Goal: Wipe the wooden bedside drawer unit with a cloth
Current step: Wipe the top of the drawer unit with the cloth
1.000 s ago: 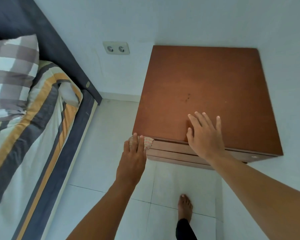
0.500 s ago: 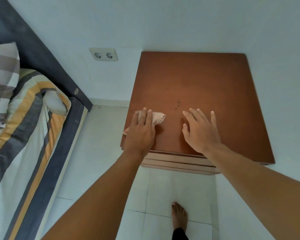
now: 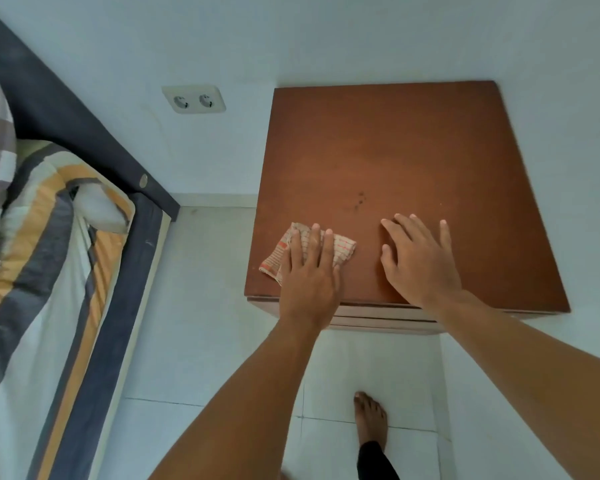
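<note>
Cloth has come off the front corner onto the drawer unit top. L hand presses it, fingers straight. R hand lies flat beside it (dark specks beyond, maybe stains).

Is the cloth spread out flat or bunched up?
Bunched up. The cloth lies in crumpled folds under the left hand, whose straight fingers press it onto the top of the drawer unit near its front left corner.

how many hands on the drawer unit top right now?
2. The left hand presses the cloth flat near the front-left corner of the drawer unit; the right hand lies flat on bare wood just to its right. None hidden.
</note>
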Tool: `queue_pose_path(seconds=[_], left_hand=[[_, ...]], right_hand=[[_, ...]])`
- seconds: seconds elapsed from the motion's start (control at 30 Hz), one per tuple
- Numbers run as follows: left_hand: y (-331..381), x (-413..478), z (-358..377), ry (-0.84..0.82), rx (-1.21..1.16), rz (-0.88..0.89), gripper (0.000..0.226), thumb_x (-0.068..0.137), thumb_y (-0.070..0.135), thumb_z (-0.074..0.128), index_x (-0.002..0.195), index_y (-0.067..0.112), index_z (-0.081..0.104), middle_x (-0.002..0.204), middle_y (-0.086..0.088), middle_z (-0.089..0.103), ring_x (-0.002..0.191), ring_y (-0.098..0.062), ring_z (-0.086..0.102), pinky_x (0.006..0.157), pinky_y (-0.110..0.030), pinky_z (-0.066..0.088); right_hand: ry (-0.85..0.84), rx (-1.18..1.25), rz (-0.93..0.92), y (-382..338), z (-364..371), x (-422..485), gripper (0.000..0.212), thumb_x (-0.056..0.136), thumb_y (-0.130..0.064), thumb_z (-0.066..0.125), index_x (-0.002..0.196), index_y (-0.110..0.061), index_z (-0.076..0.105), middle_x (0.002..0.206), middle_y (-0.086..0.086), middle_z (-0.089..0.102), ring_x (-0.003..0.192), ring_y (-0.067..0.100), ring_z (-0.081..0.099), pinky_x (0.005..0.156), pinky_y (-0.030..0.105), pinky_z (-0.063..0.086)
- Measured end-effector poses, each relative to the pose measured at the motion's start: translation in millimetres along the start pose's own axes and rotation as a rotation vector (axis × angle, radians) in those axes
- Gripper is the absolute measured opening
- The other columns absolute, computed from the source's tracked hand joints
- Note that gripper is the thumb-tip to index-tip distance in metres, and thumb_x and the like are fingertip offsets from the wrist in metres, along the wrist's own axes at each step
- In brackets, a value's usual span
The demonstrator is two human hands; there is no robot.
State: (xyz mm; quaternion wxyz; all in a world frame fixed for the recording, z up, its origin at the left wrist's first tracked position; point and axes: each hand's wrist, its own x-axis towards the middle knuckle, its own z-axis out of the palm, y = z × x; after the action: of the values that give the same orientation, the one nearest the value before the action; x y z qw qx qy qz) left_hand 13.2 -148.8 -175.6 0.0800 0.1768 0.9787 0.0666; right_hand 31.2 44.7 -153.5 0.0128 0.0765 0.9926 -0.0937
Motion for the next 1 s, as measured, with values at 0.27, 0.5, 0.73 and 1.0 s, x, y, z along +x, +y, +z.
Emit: queue_pose_path(seconds=[0.27, 0.5, 0.73, 1.0], left_hand=[[-52, -89, -4, -0.152, 0.189, 0.13, 0.055, 0.108, 0.012, 0.022, 0.16, 0.004, 0.005, 0.169, -0.018, -0.005, 0.155, -0.041, -0.004, 0.122, -0.057, 0.012], [-106, -163, -21, -0.227, 0.163, 0.137, 0.054, 0.101, 0.009, 0.052, 0.151, -0.001, 0.037, 0.163, -0.019, 0.029, 0.148, -0.033, 0.032, 0.118, -0.041, 0.03], [-95, -37, -57, 0.076, 0.075, 0.102, 0.052, 0.11, 0.026, 0.021, 0.158, 0.004, 0.025, 0.165, -0.018, 0.024, 0.15, -0.036, 0.025, 0.12, -0.043, 0.029], [-87, -31, -13, -0.034, 0.062, 0.009, 0.056, 0.109, 0.018, 0.01, 0.157, -0.006, -0.003, 0.166, -0.029, -0.007, 0.155, -0.042, -0.005, 0.126, -0.046, 0.003]], right_hand=[[0.036, -0.002, 0.031, -37, -4, -82, 0.049, 0.1, -0.029, 0.05, 0.148, -0.017, 0.051, 0.154, 0.007, 0.05, 0.148, 0.026, 0.039, 0.121, 0.062, 0.018], [0.027, -0.002, 0.022, -68, -18, -104, 0.05, 0.101, -0.029, 0.047, 0.15, -0.018, 0.048, 0.156, 0.006, 0.048, 0.149, 0.026, 0.037, 0.121, 0.062, 0.018], [-0.185, 0.074, 0.078, -68, -5, -55, 0.06, 0.103, -0.042, 0.041, 0.159, -0.031, 0.023, 0.17, 0.002, 0.017, 0.156, 0.028, 0.014, 0.123, 0.06, 0.016], [-0.287, 0.062, 0.103, -61, 19, -52, 0.064, 0.105, -0.044, 0.035, 0.162, -0.034, 0.008, 0.172, 0.001, 0.001, 0.157, 0.034, 0.001, 0.122, 0.06, 0.014]])
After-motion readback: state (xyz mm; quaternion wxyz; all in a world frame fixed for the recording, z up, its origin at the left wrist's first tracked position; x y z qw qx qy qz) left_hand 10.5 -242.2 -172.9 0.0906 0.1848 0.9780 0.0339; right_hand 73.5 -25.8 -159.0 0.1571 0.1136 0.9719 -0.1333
